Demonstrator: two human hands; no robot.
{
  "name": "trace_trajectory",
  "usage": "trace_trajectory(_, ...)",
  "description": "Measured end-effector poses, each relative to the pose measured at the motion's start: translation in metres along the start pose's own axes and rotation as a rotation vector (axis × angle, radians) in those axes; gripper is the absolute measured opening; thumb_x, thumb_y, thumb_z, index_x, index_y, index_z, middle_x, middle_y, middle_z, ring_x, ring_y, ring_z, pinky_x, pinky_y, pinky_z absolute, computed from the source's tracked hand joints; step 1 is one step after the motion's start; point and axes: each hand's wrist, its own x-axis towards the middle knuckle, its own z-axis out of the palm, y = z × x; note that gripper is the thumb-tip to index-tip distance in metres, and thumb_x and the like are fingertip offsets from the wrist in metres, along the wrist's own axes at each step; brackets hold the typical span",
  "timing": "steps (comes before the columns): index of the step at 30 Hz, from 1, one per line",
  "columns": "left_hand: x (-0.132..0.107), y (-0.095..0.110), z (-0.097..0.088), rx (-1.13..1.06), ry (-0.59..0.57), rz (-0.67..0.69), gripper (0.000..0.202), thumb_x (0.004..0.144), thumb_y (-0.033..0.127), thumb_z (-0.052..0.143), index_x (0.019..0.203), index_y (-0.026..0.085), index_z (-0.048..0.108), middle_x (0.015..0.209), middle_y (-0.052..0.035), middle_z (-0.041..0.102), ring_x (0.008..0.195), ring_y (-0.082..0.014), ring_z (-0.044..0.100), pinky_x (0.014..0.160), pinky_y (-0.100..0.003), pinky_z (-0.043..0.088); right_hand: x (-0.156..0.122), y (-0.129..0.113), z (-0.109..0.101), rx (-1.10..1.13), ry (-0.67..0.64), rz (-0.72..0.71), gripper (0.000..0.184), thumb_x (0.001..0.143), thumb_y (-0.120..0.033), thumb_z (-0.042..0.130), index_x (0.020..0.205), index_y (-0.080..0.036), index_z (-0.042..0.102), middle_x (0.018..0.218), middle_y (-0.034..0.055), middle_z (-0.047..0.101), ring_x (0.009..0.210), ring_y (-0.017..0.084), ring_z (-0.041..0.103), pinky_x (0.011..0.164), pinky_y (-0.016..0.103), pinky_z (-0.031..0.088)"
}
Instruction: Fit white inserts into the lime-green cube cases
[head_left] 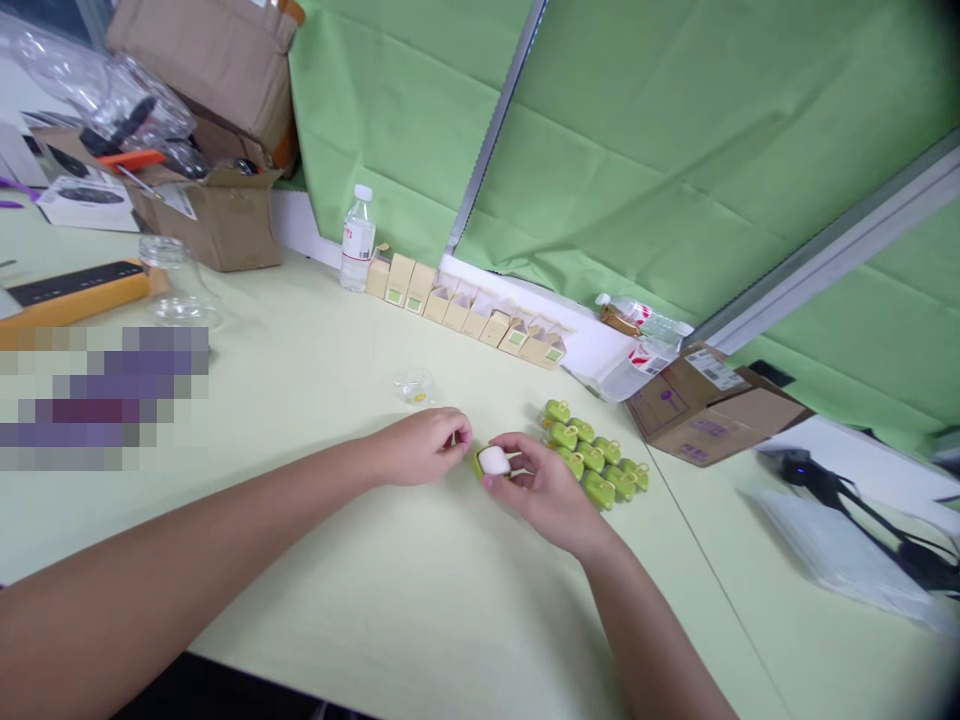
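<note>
My right hand (551, 490) pinches a small green case with a rounded white piece (494, 460) in it, between thumb and fingers just above the table. Close on its left is my left hand (429, 446), fingers curled together; whatever they may hold is hidden. To the right of my right hand, several green cases (591, 457) with yellowish loops stand in rows. Behind my left hand lies a small clear plastic bag (416, 386) with a yellow spot on it.
Small cardboard boxes (457, 305), some with open tops, line the table's back edge beside an upright water bottle (358, 240). More bottles (637, 368) lie by a carton (709, 405) at right. At left are a glass jar (176, 285) and an open tool-filled carton (217, 220).
</note>
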Motion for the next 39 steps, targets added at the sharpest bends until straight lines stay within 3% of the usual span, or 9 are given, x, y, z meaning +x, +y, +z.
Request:
trace_trajectory(4,0.000,-0.009,-0.003,0.178,-0.035,0.077,0.012,0.089,0.021,0.050,0.085,0.018,0.061,0.086,-0.0040,0.063,0.080,-0.0183,0.058,0.071,-0.030,0.043,0.007,0.003,-0.001,0.172,0.095,-0.013,0.039,0.075,-0.035,0.075,0.109,-0.022,0.061,0.104,0.0054,0.069,0.092,0.019,0.065,0.078,0.032,0.054)
trace_trajectory(9,0.001,-0.019,-0.002,0.252,-0.089,0.171,0.020,0.089,0.016,0.049,0.085,0.020,0.068,0.093,-0.0048,0.065,0.084,-0.0188,0.061,0.077,-0.031,0.044,0.009,0.006,0.004,0.199,0.154,-0.003,0.042,0.074,-0.037,0.077,0.109,-0.021,0.061,0.104,0.0066,0.070,0.092,0.020,0.067,0.079,0.034,0.055)
trace_trajectory(16,0.001,-0.019,-0.012,0.212,-0.005,0.108,0.027,0.092,0.018,0.046,0.099,0.023,0.072,0.104,-0.0048,0.065,0.086,-0.0181,0.063,0.075,-0.030,0.046,0.010,0.008,0.007,0.211,0.185,-0.011,0.043,0.073,-0.037,0.078,0.109,-0.020,0.062,0.104,0.0074,0.072,0.092,0.021,0.068,0.080,0.035,0.057)
trace_trajectory(19,-0.001,-0.011,-0.013,0.113,0.042,0.088,0.030,0.090,0.025,0.054,0.117,0.024,0.065,0.116,-0.0063,0.064,0.094,-0.0199,0.063,0.080,-0.032,0.050,0.011,0.009,0.009,0.266,0.213,-0.046,0.043,0.071,-0.036,0.080,0.108,-0.021,0.063,0.106,0.0078,0.072,0.094,0.021,0.069,0.083,0.037,0.057)
trace_trajectory(21,-0.003,-0.003,-0.010,0.046,0.054,0.128,0.054,0.085,0.030,0.064,0.137,0.025,0.051,0.133,-0.0081,0.058,0.107,-0.0225,0.061,0.089,-0.034,0.051,0.010,0.010,0.013,0.327,0.209,-0.097,0.042,0.072,-0.034,0.081,0.109,-0.021,0.064,0.108,0.0074,0.073,0.096,0.021,0.069,0.086,0.037,0.057)
trace_trajectory(23,-0.004,0.003,-0.004,0.055,0.051,0.190,0.069,0.082,0.032,0.069,0.145,0.025,0.040,0.143,-0.0083,0.053,0.120,-0.0246,0.057,0.098,-0.037,0.048,0.010,0.010,0.018,0.391,0.186,-0.135,0.044,0.074,-0.033,0.080,0.114,-0.022,0.065,0.111,0.0074,0.072,0.098,0.022,0.070,0.088,0.039,0.058)
trace_trajectory(28,-0.002,0.006,0.007,0.208,0.116,0.286,0.049,0.089,0.022,0.057,0.137,0.022,0.048,0.133,-0.0068,0.062,0.119,-0.0238,0.060,0.099,-0.038,0.048,0.007,0.010,0.026,0.316,0.249,-0.222,0.043,0.076,-0.035,0.080,0.116,-0.022,0.068,0.120,0.0091,0.068,0.099,0.023,0.070,0.090,0.041,0.059)
trace_trajectory(35,0.001,0.008,0.003,0.305,0.119,0.344,0.042,0.090,0.021,0.055,0.132,0.019,0.050,0.123,-0.0075,0.067,0.105,-0.0249,0.063,0.088,-0.038,0.051,-0.001,0.001,0.025,0.041,0.282,-0.297,0.034,0.087,-0.032,0.068,0.120,-0.023,0.064,0.111,0.0072,0.069,0.097,0.021,0.070,0.092,0.039,0.059)
trace_trajectory(39,-0.001,0.012,0.003,0.241,0.120,0.353,0.039,0.090,0.020,0.054,0.129,0.020,0.052,0.121,-0.0072,0.067,0.107,-0.0238,0.062,0.092,-0.038,0.050,-0.004,-0.003,0.024,-0.028,0.336,-0.329,0.031,0.086,-0.031,0.068,0.116,-0.024,0.065,0.104,0.0072,0.066,0.095,0.021,0.068,0.089,0.039,0.061)
